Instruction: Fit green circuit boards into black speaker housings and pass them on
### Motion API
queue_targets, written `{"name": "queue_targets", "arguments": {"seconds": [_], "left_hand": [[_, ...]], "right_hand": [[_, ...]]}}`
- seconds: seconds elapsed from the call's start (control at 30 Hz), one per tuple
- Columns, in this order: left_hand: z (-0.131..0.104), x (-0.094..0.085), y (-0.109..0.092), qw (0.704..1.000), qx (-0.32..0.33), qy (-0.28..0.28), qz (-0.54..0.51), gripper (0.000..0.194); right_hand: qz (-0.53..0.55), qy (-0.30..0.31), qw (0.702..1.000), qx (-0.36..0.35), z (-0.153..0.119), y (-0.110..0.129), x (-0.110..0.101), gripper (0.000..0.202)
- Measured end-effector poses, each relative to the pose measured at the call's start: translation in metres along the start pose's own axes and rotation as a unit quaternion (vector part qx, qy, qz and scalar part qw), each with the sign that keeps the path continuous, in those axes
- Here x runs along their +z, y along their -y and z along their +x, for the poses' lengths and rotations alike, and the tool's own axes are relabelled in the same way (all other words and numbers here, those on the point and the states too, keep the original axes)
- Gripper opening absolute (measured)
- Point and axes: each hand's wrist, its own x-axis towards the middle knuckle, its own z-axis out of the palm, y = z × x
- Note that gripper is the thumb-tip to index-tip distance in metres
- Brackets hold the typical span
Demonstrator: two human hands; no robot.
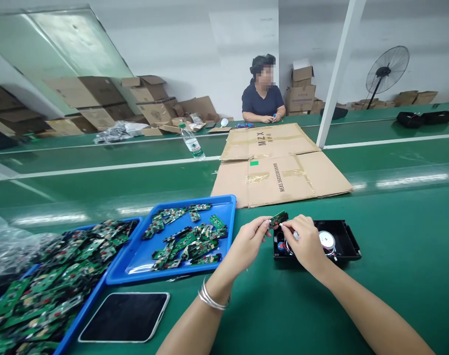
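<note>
A small green circuit board (279,219) is pinched between the thumb and fingers of my left hand (251,241), raised over the near-left part of a black plastic housing (344,254). My right hand (306,244) meets it from the other side, thumb and index finger closed on a small white connector (281,225) at the board's edge. Whether the connector is seated in the board cannot be made out. Inside the housing lie a round white speaker (327,240), thin wires and a blue round part (281,245). My right hand hides some of the housing's inside.
Left of my hands, a blue tray (115,273) holds loose circuit boards; another pile of boards (61,281) lies beyond it. A phone (124,317) lies in front. Flattened cardboard (279,177), a water bottle (192,143) and a white post (338,74) stand ahead. A person (263,98) sits opposite.
</note>
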Motion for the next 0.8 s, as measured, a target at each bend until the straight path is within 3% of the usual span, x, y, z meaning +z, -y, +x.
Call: {"name": "queue_targets", "arguments": {"seconds": [0.1, 0.4, 0.8], "left_hand": [[-0.003, 0.003, -0.003, 1.0, 0.003, 0.005, 0.019, 0.035], [-0.01, 0.012, -0.01, 0.998, 0.027, 0.023, 0.057, 0.037], [-0.007, 0.011, -0.007, 0.998, 0.048, 0.049, 0.01, 0.036]], "right_hand": [[-0.081, -0.004, 0.995, -0.056, -0.002, -0.003, 0.003, 0.024], [-0.229, -0.006, 0.968, -0.103, -0.005, 0.0, -0.001, 0.03], [-0.161, -0.08, 0.98, -0.089, -0.004, -0.005, 0.001, 0.028]]}}
